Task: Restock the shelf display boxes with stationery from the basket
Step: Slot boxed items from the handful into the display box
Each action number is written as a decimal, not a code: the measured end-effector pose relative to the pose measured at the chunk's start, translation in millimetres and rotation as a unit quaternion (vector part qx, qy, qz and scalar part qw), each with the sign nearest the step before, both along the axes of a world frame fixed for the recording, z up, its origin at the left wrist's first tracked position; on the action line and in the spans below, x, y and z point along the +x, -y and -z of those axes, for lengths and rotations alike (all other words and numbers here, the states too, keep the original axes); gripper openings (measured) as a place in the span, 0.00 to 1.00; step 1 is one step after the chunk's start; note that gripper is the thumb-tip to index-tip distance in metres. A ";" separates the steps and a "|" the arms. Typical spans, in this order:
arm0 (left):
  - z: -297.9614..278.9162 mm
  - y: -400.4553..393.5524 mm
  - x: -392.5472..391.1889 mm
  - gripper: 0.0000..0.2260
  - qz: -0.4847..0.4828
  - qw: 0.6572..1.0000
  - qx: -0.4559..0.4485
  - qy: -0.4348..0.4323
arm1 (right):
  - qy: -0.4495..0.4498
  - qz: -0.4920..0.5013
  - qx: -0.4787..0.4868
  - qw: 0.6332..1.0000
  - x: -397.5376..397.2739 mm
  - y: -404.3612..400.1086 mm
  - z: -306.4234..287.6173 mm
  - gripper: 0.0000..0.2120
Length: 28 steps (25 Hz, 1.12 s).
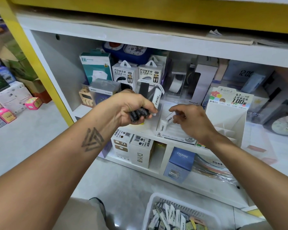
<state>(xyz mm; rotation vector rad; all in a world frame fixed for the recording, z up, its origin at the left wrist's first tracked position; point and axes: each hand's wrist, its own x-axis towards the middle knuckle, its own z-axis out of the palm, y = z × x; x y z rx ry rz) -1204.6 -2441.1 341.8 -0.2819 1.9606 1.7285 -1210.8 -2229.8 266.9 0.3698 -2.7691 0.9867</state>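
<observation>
My left hand (133, 108) grips a bunch of slim black-and-white lead-refill packs (154, 97), their tops fanned up and to the right. My right hand (189, 120) hovers over a white display box (176, 135) marked 2B on the shelf, fingers loosely curled, thumb and forefinger close together just above two packs (166, 122) lying tilted in the box. I cannot make out anything between those fingers. A white plastic basket (178, 213) at the bottom holds several more packs.
A taller white display box (228, 112) labelled 0.7 HB stands right of the 2B box. Power bank boxes (125, 73) and a tape dispenser (181, 83) stand behind. DIY boxes (140, 153) and a blue box (181, 161) sit on the lower shelf. A yellow post (40, 68) rises left.
</observation>
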 end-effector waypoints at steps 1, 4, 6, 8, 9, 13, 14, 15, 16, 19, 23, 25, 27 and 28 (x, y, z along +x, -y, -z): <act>0.0 0.3 -0.1 0.06 0.000 1.000 -0.001 -0.001 | 0.012 0.000 -0.006 1.000 -0.3 1.8 2.2 0.15; -0.5 -0.1 0.1 0.06 0.005 1.000 -0.003 -0.001 | 0.025 0.001 -0.012 1.000 1.9 4.2 4.0 0.15; -0.3 -1.0 0.8 0.06 0.005 1.000 -0.005 -0.002 | 0.010 -0.014 -0.001 1.000 3.2 4.0 3.0 0.14; 0.2 -1.4 0.9 0.06 0.002 1.000 -0.006 -0.003 | 0.004 -0.032 0.005 0.999 3.5 4.3 2.6 0.13; 0.3 -1.8 1.1 0.06 0.003 1.000 -0.006 -0.002 | 0.005 -0.046 0.017 0.999 3.2 4.7 3.4 0.13; 1.3 -5.4 1.7 0.06 0.018 1.000 -0.007 0.009 | 0.002 -0.049 0.076 0.996 5.0 7.4 2.5 0.19; 1.7 -7.4 1.8 0.07 0.020 1.000 -0.008 0.009 | 0.009 -0.027 0.019 0.999 5.5 7.6 -2.7 0.19; 2.4 -9.9 2.0 0.07 0.021 1.000 -0.010 0.008 | 0.037 -0.005 -0.081 0.996 5.3 7.5 -9.0 0.17; 3.0 -12.9 2.6 0.08 0.020 1.000 -0.011 0.004 | 0.082 0.005 -0.199 0.977 5.8 7.1 -16.4 0.12; 5.7 -22.8 4.1 0.10 0.017 1.000 -0.016 -0.020 | 0.163 0.005 -0.366 0.916 9.4 9.6 -32.5 0.17; 9.4 -32.3 7.0 0.07 0.056 0.998 -0.015 -0.002 | 0.171 0.029 -0.408 0.897 10.7 11.6 -35.6 0.19; 9.0 -30.6 6.1 0.06 0.059 0.997 0.029 0.028 | 0.167 0.040 -0.412 0.895 10.4 7.6 -37.1 0.14; 7.3 -26.7 3.3 0.04 0.040 0.996 0.069 0.037 | 0.160 0.063 -0.422 0.890 6.8 -0.1 -33.8 0.07; 6.7 -24.0 1.5 0.04 0.029 0.996 0.074 0.036 | 0.165 0.067 -0.437 0.882 6.1 -3.2 -33.1 0.05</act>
